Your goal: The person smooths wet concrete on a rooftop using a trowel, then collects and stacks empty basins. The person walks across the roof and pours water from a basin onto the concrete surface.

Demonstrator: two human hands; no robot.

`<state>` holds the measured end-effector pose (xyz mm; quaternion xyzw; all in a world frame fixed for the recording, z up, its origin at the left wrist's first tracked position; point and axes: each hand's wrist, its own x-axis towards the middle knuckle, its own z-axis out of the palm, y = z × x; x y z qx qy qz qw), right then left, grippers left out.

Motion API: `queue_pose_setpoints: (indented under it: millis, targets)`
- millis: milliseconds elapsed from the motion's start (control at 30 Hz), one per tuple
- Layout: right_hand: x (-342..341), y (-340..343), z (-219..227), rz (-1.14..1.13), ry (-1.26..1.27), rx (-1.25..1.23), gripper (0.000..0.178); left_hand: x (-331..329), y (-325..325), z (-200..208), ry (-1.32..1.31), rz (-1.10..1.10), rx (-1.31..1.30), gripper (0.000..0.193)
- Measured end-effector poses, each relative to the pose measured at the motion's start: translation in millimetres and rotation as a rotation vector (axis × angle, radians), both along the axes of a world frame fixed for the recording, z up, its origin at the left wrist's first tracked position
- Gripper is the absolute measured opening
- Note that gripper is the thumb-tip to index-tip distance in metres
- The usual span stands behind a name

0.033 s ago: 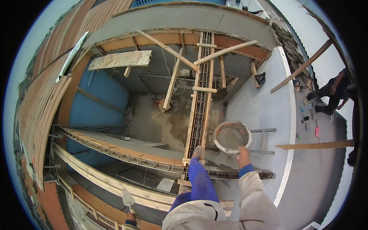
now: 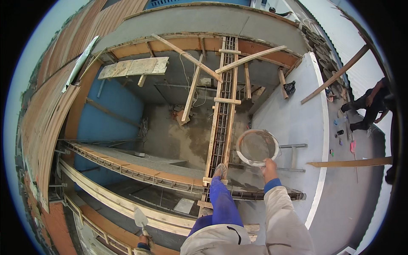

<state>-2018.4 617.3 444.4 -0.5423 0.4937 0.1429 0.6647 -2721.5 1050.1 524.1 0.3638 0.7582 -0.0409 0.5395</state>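
My right hand (image 2: 268, 169) grips the near rim of a round, pale-rimmed bucket (image 2: 250, 161), held out over the open space right of a narrow beam form. The bucket's inside looks grey; I cannot tell how full it is. At the lower left, my left hand (image 2: 144, 241) is closed around the handle of a trowel (image 2: 140, 217), its grey blade pointing away from me. Under my sandalled foot (image 2: 219, 171) runs the wooden beam form (image 2: 222, 114), with a steel rebar cage (image 2: 225, 87) between its boards.
Deep open rooms lie below on both sides. Slanted timber braces (image 2: 250, 58) cross the beam's far end. Another rebar-filled beam (image 2: 136, 168) runs leftward. A white wall (image 2: 289, 127) stands on the right; beyond it, a person (image 2: 366, 102) sits near a protruding plank (image 2: 350, 162).
My right hand and the bucket have shifted slightly away from me. My left hand and the trowel have barely moved.
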Motion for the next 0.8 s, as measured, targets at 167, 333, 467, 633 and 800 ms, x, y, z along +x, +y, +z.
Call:
queue_pose_setpoints:
  millis: [167, 333, 467, 633, 800]
  targets:
    - [87, 76, -43, -0.137, -0.202, 0.302, 0.036, 33, 27, 12, -0.137, -0.139, 0.160, 0.025]
    - [90, 102, -39, -0.146, -0.268, 0.383, 0.041, -1, -27, 36, -0.165, 0.245, 0.146, 0.038]
    - [50, 87, -3, -0.030, -0.243, 0.219, 0.040, -62, -105, 33, -0.089, 0.362, 0.070, 0.037]
    - [-9, 79, 30, 0.127, -0.108, -0.096, 0.053, -155, -195, 22, 0.022, 0.522, -0.021, 0.019]
    - [-37, 101, 5, 0.235, -0.022, -0.226, 0.057, -222, -243, 53, 0.180, 0.418, -0.150, 0.017]
